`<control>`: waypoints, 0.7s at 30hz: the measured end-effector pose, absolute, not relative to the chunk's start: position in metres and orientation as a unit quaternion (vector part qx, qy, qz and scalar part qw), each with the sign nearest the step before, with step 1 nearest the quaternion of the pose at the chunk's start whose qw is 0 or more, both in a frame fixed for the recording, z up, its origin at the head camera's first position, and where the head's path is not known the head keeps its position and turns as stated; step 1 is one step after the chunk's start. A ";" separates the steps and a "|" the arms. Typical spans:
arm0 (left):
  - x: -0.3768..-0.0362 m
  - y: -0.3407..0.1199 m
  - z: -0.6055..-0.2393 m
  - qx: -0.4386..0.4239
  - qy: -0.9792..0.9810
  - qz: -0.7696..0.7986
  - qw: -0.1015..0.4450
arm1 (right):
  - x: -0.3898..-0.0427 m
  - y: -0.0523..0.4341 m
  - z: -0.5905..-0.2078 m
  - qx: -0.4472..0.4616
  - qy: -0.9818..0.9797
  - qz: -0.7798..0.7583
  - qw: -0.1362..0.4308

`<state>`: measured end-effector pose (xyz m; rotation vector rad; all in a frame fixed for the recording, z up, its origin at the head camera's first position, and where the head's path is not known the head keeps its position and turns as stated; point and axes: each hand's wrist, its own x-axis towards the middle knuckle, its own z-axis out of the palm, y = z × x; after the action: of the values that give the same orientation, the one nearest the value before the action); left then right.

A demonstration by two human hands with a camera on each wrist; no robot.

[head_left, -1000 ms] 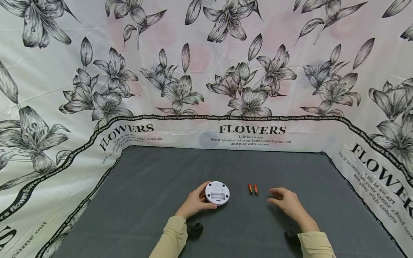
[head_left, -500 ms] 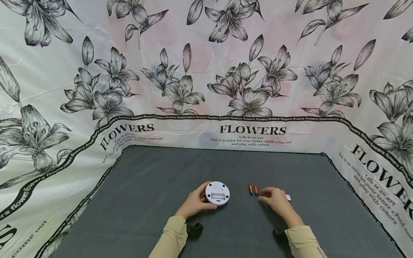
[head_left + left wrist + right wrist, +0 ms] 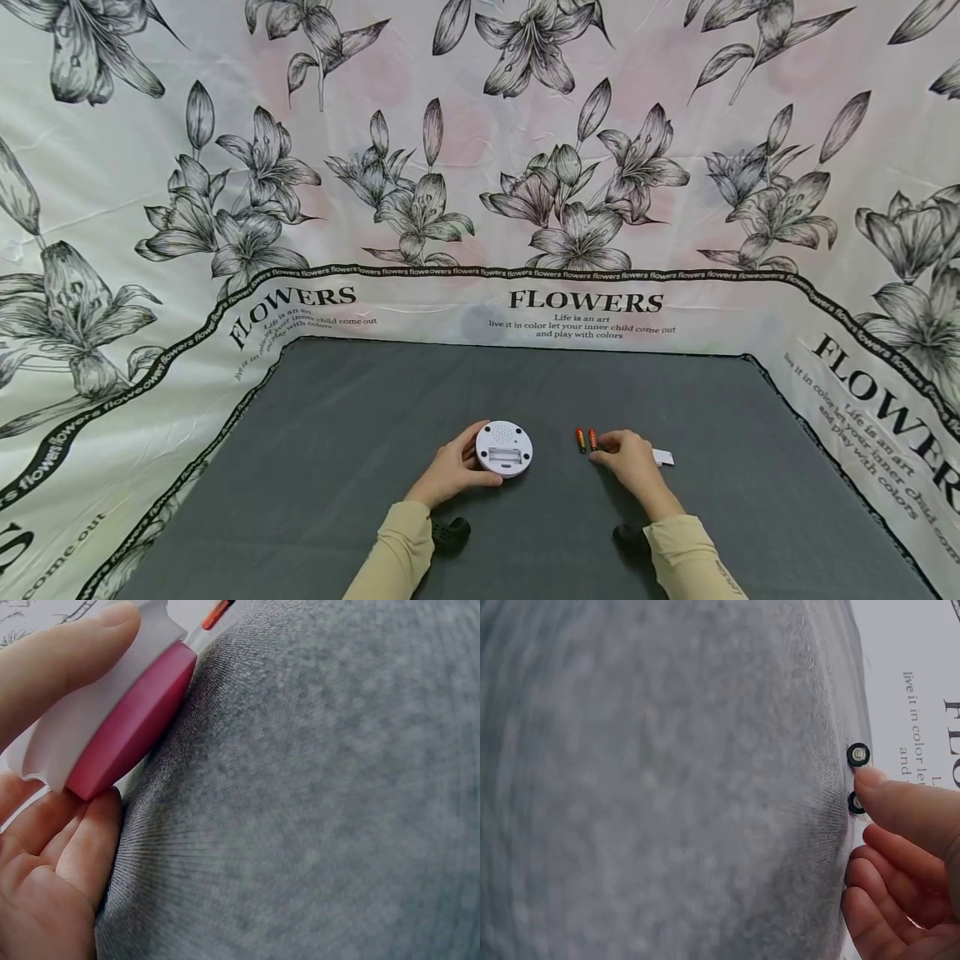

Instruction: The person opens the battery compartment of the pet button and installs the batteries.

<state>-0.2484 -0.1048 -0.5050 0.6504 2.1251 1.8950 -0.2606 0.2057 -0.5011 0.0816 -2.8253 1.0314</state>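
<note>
Left hand grips a round white device at the near centre of the grey mat. Its thumb lies over the upper edge and its fingers curl beneath the lower one. The left wrist view shows that the device has a pink band around its side and is propped at a tilt, with one edge raised off the mat. The head view shows its white face turned upward, with a patch of small holes and a rectangular recess.

Right hand rests on the mat to the right of the device, well apart from it. Its fingers are loosely curled and its fingertips reach the nearer of two batteries. One fingertip touches the end of that battery in the right wrist view. Whether the hand pinches the battery cannot be told. The two batteries, orange and red, lie side by side, just apart, between the device and the right hand.

Just beyond the right hand, on its right, a small white rectangular piece lies flat on the mat. Both forearms wear pale yellow sleeves.

Behind the mat, a white cloth printed with black lilies and the word FLOWERS rises on the far, left and right sides.
</note>
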 end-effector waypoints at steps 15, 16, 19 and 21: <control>-0.247 -0.105 -0.505 0.222 0.721 0.647 0.111 | -0.264 0.204 -0.511 0.009 -0.936 0.344 0.076; -0.247 -0.105 -0.505 0.223 0.721 0.647 0.110 | -0.265 0.204 -0.512 0.010 -0.936 0.343 0.079; -0.247 -0.104 -0.505 0.225 0.721 0.646 0.109 | -0.265 0.203 -0.512 0.014 -0.938 0.336 0.089; -0.247 -0.104 -0.505 0.225 0.723 0.645 0.109 | -0.265 0.203 -0.513 0.013 -0.938 0.333 0.096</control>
<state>-0.2470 -0.1038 -0.5051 0.6605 2.1250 1.8964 -0.2653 0.2031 -0.5128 0.0396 -2.7793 0.9862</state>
